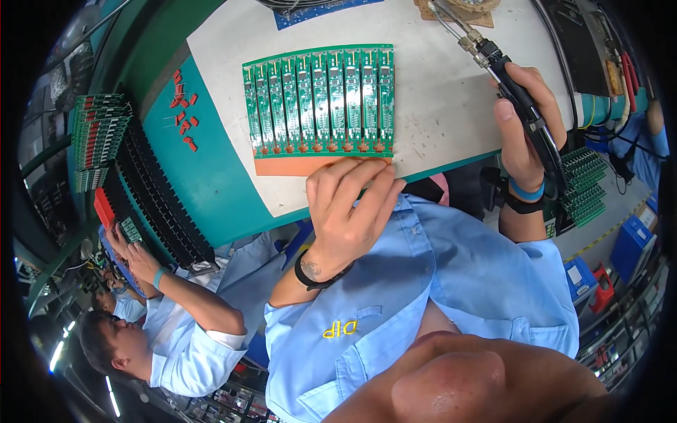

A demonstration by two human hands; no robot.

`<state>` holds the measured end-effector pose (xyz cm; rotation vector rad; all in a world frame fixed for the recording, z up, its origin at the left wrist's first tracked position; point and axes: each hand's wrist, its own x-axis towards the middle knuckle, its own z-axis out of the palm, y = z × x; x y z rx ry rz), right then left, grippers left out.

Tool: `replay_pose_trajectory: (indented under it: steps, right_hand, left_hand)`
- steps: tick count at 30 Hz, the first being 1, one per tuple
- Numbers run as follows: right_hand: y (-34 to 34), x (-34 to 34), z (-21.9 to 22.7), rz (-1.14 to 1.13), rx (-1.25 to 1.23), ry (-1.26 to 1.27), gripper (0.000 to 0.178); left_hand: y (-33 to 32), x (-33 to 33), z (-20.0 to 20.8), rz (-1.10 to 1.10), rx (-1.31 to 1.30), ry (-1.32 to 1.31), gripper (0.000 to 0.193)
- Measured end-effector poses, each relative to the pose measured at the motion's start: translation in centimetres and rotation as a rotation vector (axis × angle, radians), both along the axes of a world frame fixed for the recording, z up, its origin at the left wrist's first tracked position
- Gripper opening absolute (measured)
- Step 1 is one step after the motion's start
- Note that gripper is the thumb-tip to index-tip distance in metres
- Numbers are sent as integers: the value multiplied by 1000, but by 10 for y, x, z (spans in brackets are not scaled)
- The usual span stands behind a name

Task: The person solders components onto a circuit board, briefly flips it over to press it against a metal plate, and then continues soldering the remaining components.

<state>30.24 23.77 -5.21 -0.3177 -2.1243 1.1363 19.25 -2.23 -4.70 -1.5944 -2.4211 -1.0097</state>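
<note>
A green circuit board panel [317, 99], made up of several narrow boards side by side, lies on a pale sheet in front of me. An orange strip [289, 166] shows along its near edge. My left hand [349, 208] is at that edge with its fingers bent and closed on it; the fingertips are partly hidden. My right hand [529, 123] is wrapped around a black-handled soldering iron [518, 92] with a thin metal feed tube beside its tip. The iron's tip points up and away, to the right of the panel and apart from it.
Loose red components [185, 116] lie on the green mat [204, 169] at left. Racked boards [102, 134] stand beyond a black slotted rail [159, 183], where a co-worker [169, 331] works. More green boards [584, 185] sit by my right forearm. Coiled cable [310, 5] lies at the back.
</note>
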Motion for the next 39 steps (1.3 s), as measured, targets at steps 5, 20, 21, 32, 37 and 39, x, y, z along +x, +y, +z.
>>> replay_pose_trajectory:
  steps: [5, 20, 21, 32, 37, 39]
  right_hand:
    - [0, -8, -3, -17, -7, 93, 37]
    - [-1, -5, -8, -29, 41, 32, 37]
    - [-2, -5, -8, -32, 36, 37, 37]
    - [1, 10, -5, 66, -40, 136, 42]
    - [-21, 29, 6, 272, -148, 154, 37]
    - [-25, 32, 7, 368, -47, 106, 40]
  left_hand:
    - [4, 4, -4, 83, 34, 25, 32]
    - [-22, 0, -3, 194, 41, 28, 23]
    - [-27, -2, -3, 198, 47, 26, 22]
    - [-60, -24, 8, 225, 27, -17, 29]
    - [-43, -37, 42, 132, -101, -7, 45]
    - [-24, -49, 58, 48, -181, 11, 50]
